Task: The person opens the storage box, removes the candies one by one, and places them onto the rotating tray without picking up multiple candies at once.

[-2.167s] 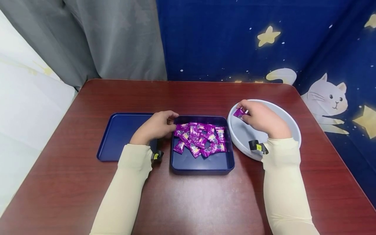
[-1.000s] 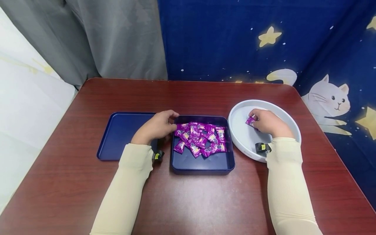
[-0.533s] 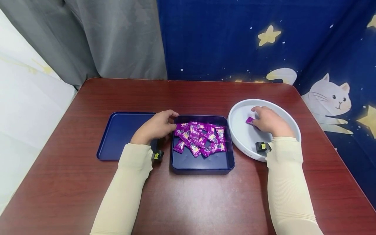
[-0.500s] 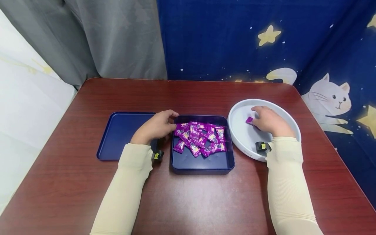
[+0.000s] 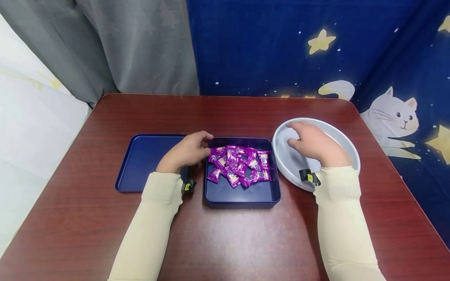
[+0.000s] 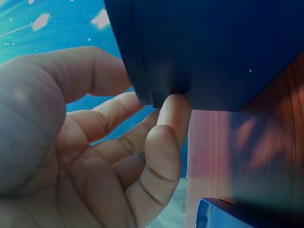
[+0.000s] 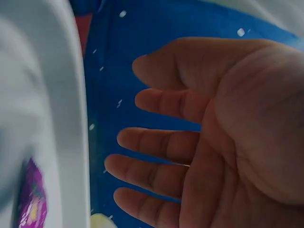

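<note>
Candies (image 5: 239, 164) crowd the blue box (image 5: 242, 195), just one loose candy (image 7: 33, 199) showing on the white tray (image 5: 284, 154): most remain boxed! Left hand (image 5: 186, 151) grips the box's corner; right hand (image 5: 314, 143) hovers wide, empty, above the tray.

The head view is bright, with glare on the surface (image 5: 239, 238); both wrist views look dimmer, softer.
</note>
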Action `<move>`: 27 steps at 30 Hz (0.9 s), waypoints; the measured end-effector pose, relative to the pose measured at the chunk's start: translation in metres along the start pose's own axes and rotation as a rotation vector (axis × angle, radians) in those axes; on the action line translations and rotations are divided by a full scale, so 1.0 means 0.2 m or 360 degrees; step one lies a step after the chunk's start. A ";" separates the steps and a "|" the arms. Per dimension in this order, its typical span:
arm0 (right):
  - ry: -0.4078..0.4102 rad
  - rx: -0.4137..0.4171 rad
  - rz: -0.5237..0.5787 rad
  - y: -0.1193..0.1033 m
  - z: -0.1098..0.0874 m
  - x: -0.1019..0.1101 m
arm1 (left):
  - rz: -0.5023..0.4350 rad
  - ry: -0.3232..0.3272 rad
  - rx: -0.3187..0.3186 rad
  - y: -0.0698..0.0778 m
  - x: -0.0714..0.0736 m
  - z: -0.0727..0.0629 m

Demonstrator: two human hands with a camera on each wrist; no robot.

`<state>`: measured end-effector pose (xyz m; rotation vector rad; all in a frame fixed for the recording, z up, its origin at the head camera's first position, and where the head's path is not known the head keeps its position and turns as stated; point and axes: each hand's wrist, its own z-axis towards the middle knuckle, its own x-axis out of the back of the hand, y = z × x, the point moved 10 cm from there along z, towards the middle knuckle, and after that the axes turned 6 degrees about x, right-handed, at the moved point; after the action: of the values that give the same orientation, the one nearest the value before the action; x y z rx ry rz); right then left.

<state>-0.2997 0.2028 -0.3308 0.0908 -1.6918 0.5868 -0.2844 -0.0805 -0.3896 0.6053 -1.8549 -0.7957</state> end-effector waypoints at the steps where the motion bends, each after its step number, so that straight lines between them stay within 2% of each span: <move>1: 0.0008 0.0034 -0.0005 -0.03 0.00 0.01 | -0.0005 -0.0003 0.0003 0.00 0.00 0.00; 5: 0.0011 0.0135 -0.0008 -0.14 -0.01 0.02 | -0.0014 -0.0006 -0.0002 0.00 0.00 0.00; 13: -0.0033 0.0181 0.0001 -0.31 0.00 -0.03 | -0.0015 -0.0011 0.0011 0.00 0.00 0.00; 20: -0.0071 0.0361 -0.0064 -0.48 0.03 -0.10 | -0.0012 -0.0004 0.0010 0.00 0.00 0.00; 27: -0.0138 0.0347 -0.0089 -0.57 0.05 -0.17 | -0.0012 -0.0014 -0.0002 0.00 0.00 0.00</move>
<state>-0.2578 0.0915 -0.3271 0.3230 -1.6982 0.7328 -0.2842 -0.0802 -0.3889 0.6094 -1.8612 -0.8057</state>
